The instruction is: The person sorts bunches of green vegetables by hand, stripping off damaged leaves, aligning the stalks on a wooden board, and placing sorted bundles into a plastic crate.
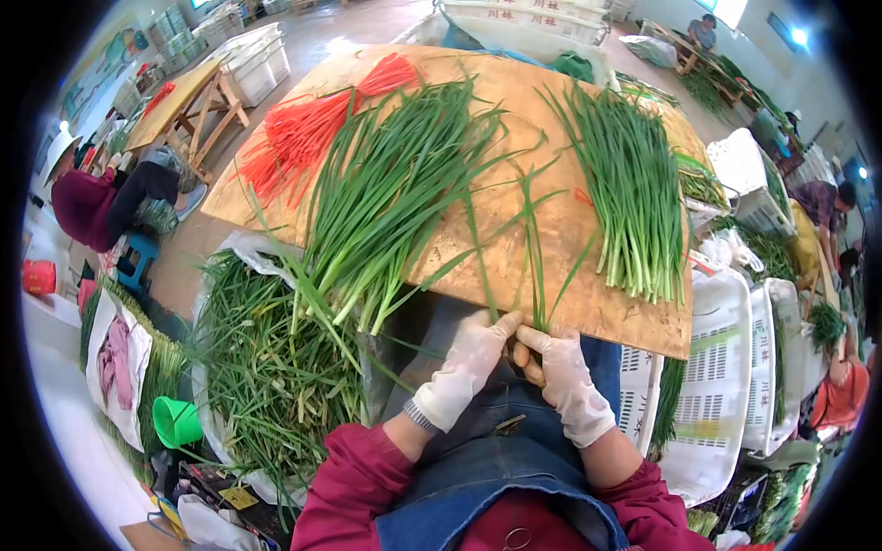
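Observation:
At the near edge of the wooden board [450,266], my left hand [470,365] and my right hand [565,376], both in whitish gloves, meet with fingers closed. Between them they hold a few green stalks [533,239] whose leaves stretch over the board. A large loose heap of green leaf stalks [395,193] lies on the board to the left. At the right a neater bundle [634,193] lies with its pale ends toward me. Red ties [308,133] are piled at the upper left, and a small red tie [582,196] lies near the right bundle.
Left of my legs stands a lined container [204,367] full of leafy stalks; a green bucket [177,422] is beyond it. White crates [703,386] stand at the right. A seated person [87,207] is at the left; other people are farther off right.

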A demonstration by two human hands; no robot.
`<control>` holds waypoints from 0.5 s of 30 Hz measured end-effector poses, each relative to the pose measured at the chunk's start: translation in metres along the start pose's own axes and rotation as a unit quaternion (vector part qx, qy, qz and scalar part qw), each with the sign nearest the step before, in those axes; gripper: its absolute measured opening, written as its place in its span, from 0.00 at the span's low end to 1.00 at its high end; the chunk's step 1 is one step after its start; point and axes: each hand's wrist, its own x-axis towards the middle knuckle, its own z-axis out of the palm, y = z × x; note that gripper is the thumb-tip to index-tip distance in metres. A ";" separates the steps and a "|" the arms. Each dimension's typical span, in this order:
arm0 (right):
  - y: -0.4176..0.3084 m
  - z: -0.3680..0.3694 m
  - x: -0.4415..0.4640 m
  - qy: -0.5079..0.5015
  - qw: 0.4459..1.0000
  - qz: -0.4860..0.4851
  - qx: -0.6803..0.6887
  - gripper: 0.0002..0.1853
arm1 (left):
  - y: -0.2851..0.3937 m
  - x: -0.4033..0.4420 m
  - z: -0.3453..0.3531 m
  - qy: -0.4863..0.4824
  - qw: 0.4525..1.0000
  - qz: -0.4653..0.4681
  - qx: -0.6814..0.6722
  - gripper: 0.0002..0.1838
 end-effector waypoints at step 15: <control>-0.005 0.079 0.018 -0.065 0.997 0.001 0.041 0.07 | -0.008 -0.195 -0.230 0.466 0.551 -0.060 0.690 0.17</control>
